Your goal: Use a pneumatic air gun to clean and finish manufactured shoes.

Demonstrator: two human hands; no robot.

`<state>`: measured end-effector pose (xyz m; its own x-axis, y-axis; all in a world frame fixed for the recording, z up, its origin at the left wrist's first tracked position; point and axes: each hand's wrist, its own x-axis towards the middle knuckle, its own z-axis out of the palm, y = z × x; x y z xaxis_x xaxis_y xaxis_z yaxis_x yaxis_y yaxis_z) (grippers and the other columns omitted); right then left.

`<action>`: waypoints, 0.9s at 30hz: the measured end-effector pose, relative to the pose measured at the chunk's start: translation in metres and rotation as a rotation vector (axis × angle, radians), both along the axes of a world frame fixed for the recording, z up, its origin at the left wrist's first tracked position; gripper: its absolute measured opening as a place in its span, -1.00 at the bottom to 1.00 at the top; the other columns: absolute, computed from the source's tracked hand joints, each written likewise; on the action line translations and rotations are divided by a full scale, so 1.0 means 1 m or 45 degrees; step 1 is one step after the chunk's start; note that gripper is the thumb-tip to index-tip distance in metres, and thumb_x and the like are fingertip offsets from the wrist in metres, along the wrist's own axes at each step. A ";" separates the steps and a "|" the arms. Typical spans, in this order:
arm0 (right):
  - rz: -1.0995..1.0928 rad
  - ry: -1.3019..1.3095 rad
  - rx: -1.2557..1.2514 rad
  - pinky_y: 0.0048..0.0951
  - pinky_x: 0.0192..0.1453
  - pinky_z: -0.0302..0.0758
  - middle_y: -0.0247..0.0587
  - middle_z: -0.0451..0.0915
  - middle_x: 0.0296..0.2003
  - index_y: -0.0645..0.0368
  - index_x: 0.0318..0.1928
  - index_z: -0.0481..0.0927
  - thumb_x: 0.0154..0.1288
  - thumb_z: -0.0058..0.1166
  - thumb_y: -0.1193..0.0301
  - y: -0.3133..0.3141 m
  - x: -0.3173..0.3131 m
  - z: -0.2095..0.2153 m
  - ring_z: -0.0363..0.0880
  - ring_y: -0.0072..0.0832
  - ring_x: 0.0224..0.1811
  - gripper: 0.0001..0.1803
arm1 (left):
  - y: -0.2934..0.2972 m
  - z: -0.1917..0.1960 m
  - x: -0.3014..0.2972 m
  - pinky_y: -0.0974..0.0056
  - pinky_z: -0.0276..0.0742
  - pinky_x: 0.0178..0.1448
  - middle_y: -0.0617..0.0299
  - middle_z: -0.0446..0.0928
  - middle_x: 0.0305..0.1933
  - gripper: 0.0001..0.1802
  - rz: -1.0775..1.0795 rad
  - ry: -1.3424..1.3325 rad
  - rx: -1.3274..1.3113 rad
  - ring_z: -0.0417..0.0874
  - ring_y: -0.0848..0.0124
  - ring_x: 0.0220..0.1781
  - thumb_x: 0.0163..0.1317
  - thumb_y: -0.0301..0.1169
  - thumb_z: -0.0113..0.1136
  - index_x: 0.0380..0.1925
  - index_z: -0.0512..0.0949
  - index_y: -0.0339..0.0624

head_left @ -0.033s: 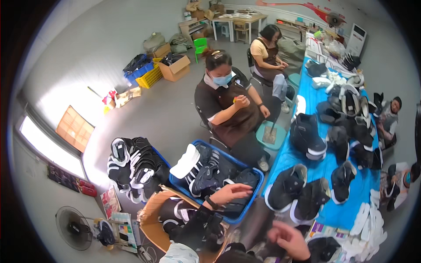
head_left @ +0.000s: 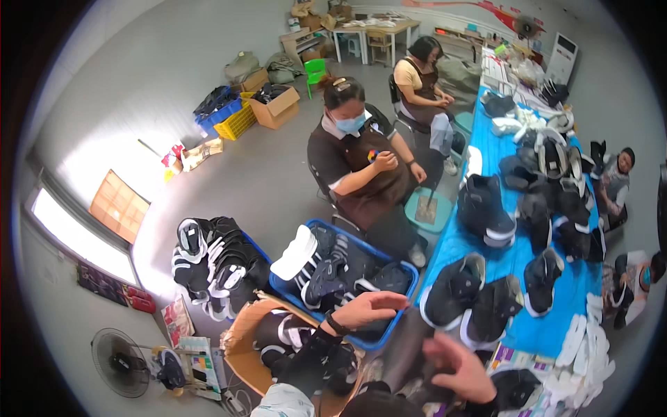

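Blue plastic bin [head_left: 368, 343] on the floor, dark shoes [head_left: 321, 288] packed inside, stack of white pieces [head_left: 295, 256] at its left end. Left hand [head_left: 367, 311] over the bin's near right corner, fingers extended and close together, thumb side up, dark band [head_left: 336, 323] on wrist; can't tell if it touches the shoes or rim. Right hand [head_left: 458, 368] motion-blurred, fingers spread wide, thumb apart, just off the tabletop [head_left: 531, 340] edge. From where I stand, both hands look unloaded. Nearest on the blue-covered tabletop: two black shoes [head_left: 453, 292] with white soles side by side, third one just right of them; white strips [head_left: 590, 354] heaped at the near right corner. Cardboard box [head_left: 240, 323] with more black-and-white shoes, under left forearm. Co-worker in brown apron [head_left: 375, 187] seated across the bin, one fist raised, beside a teal stool [head_left: 429, 208].
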<state>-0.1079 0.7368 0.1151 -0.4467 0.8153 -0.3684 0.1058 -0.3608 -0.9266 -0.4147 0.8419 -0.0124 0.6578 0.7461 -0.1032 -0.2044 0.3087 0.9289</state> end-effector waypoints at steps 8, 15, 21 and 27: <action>-0.396 0.025 0.550 -0.40 0.24 0.60 -0.14 0.80 -0.16 0.34 0.05 0.61 0.29 0.34 0.60 -0.005 -0.088 0.122 0.81 -0.48 -0.08 -0.67 | -0.113 0.180 0.016 0.43 0.57 -0.02 0.18 0.79 -0.23 -0.54 0.771 0.083 0.150 0.75 0.54 -0.17 0.28 -0.52 0.43 0.16 0.55 -0.39; -0.397 0.050 0.833 -0.42 0.01 0.64 -0.01 0.73 0.00 0.39 0.00 0.62 0.26 0.28 0.64 -0.052 -0.044 0.086 0.76 -0.37 -0.05 -0.71 | -0.174 0.124 0.011 0.37 0.63 0.10 0.17 0.76 -0.09 -0.76 0.700 0.228 0.110 0.76 0.47 -0.05 0.32 -0.48 0.44 -0.08 0.66 -0.33; -0.449 -0.781 1.905 -0.13 0.13 0.55 0.30 0.17 0.53 -0.18 0.50 0.43 0.02 0.26 0.64 -0.081 -0.012 0.032 0.55 -0.06 0.07 -0.05 | -0.175 -0.022 -0.014 0.31 0.69 0.13 0.11 0.77 -0.10 -0.69 0.555 0.354 0.011 0.80 0.38 -0.02 0.43 -0.37 0.35 0.03 0.64 -0.37; -0.261 -1.067 1.431 -0.06 -0.06 0.63 0.13 0.57 0.25 -0.04 0.27 0.64 0.20 0.16 0.46 -0.089 0.046 0.000 0.69 0.02 -0.06 -0.44 | -0.185 -0.156 -0.048 0.09 0.63 0.25 -0.05 0.74 0.09 -0.44 0.051 1.675 0.228 0.75 0.07 0.15 0.29 -0.01 0.31 0.04 0.70 -0.29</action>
